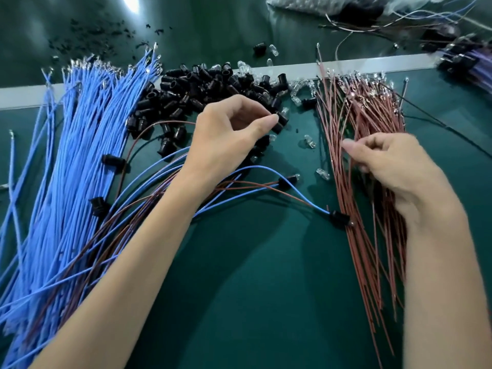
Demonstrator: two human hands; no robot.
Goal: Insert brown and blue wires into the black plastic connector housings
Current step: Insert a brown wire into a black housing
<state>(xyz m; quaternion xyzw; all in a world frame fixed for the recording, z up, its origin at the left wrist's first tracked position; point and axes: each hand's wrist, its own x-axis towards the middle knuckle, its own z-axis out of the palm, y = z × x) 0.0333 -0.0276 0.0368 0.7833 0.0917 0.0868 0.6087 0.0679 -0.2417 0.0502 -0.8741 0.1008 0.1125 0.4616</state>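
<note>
Stock on the green counter [266, 288], listed left to right.

1. blue wires [80, 155]: a loose sheaf fanned over the left side, with the metal terminals at the far ends.
2. finished pairs [149, 198]: blue and brown leads that already end in black caps. They lie under the left forearm, and one cap lies just beside the brown sheaf.
3. black housings [202, 86]: a heap at centre rear, mixed with small clear bulbs [310, 141].
4. left hand [229, 137]: its thumb and forefinger pinch a single housing [278, 123] at the near edge of the heap.
5. brown wires [359, 134]: a sheaf on the right, also with the terminals at the far ends.
6. right hand [388, 161]: its fingers are curled and the fingertips are pinched on a strand of the brown wires. Blur hides which strand.
7. Rear right: a clear bag [319, 4] and further bundles [474, 65], too blurred for us to itemise.

Risks, as we judge them:
- The right hand may lift two or more strands at once, because the wires lie crossed and tangled.
- Dragging one strand out may snag the finished pair beside the sheaf.
- A terminal could bend if it is pushed into the housing at an angle.
- The left forearm rests over the finished leads and could sweep them into the unused blue stock.
- Loose bulbs near the heap could be picked up along with a housing.

Markings: we can read no brand, label or writing anywhere.
</note>
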